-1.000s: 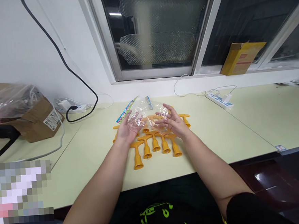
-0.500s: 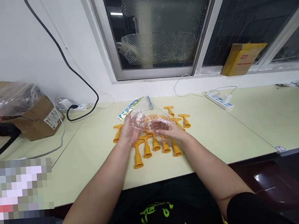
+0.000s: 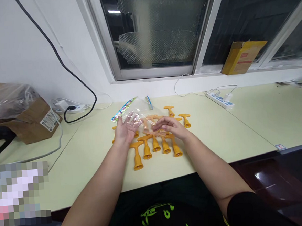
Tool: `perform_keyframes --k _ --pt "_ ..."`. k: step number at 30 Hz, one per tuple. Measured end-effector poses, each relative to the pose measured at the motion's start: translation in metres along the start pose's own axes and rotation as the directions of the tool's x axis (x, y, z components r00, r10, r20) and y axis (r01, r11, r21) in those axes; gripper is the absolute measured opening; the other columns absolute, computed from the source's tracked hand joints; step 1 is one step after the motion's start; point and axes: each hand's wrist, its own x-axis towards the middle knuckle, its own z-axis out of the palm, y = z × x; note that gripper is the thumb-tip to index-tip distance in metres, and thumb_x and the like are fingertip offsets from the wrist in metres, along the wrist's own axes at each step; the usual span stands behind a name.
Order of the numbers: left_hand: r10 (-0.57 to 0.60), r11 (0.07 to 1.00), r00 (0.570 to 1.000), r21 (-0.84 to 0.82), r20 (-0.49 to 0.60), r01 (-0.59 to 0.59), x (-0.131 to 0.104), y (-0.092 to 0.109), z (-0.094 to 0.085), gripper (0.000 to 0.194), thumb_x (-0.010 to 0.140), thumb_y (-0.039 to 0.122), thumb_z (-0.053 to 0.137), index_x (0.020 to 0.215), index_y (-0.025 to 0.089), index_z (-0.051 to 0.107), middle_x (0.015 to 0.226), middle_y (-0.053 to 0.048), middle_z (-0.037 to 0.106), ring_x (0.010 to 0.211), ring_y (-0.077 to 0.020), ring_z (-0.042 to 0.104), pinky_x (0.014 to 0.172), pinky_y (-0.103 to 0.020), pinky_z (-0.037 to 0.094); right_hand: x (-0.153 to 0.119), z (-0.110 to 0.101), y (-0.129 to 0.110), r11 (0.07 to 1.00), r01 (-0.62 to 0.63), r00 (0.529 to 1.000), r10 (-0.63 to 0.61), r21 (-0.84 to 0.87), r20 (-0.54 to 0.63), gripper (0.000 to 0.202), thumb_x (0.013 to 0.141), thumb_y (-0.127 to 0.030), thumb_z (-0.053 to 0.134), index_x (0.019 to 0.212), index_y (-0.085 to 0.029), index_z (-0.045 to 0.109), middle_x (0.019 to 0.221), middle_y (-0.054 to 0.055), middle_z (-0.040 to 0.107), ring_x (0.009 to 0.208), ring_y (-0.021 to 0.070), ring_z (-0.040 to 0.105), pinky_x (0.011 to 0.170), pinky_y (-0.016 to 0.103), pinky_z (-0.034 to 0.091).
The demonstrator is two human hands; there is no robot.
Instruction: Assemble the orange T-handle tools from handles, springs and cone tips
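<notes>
A clear plastic bag with a colourful printed strip along its edge is spread between my hands, above the table. My left hand has its fingers spread, and they show through the film; whether they are inside the bag or under it I cannot tell. My right hand is at the bag's right side with its fingers stretched and slightly bent, not closed on anything. Several orange-yellow T-handled tools with bell-shaped ends lie below and around my hands, some partly covered by the bag.
A small printed strip lies behind the bag. At left stands an open cardboard box with plastic film, beside a power strip and black cable. Another power strip lies at right. A yellow carton leans against the window.
My hands have moved farther apart, the left one leftward, and the bag is spread wider. My right fingers, seen through film before, now show more plainly. The view has shifted slightly.
</notes>
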Motion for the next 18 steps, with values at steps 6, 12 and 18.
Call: perform_keyframes --k 6,12,18 --pt "0.046 0.994 0.997 -0.101 -0.063 -0.053 0.002 0.007 -0.003 0.048 0.107 0.053 0.032 0.13 0.024 0.061 0.139 -0.014 0.06 0.126 -0.0282 0.064 0.103 -0.059 0.055 -0.004 -0.061 0.0 0.96 0.02 0.718 -0.207 -0.278 -0.664 0.026 0.084 -0.048 0.068 0.086 -0.023 0.063 0.088 0.002 0.07 0.08 0.017 0.065 0.076 0.031 0.055" --pt "0.028 0.993 0.995 -0.115 -0.092 -0.039 0.0 0.007 -0.001 0.042 0.107 0.05 0.034 0.138 0.029 0.054 0.135 -0.012 0.062 0.124 -0.0325 0.066 0.095 -0.061 0.059 -0.022 -0.12 0.015 0.521 -0.789 0.46 0.149 -0.326 -0.876 0.044 0.074 -0.038 0.074 0.114 -0.024 0.064 0.117 0.009 0.068 0.089 0.0199 0.065 0.077 0.031 0.052" --pt "0.008 0.993 0.997 -0.113 -0.081 -0.017 0.0 0.006 -0.002 0.041 0.106 0.05 0.036 0.14 0.032 0.05 0.137 -0.012 0.061 0.124 -0.0341 0.065 0.094 -0.063 0.059 -0.027 -0.13 0.027 0.386 -0.873 0.419 0.28 -0.298 -0.864 0.05 0.073 -0.027 0.077 0.119 -0.023 0.06 0.099 0.006 0.074 0.07 0.0185 0.068 0.066 0.03 0.051"
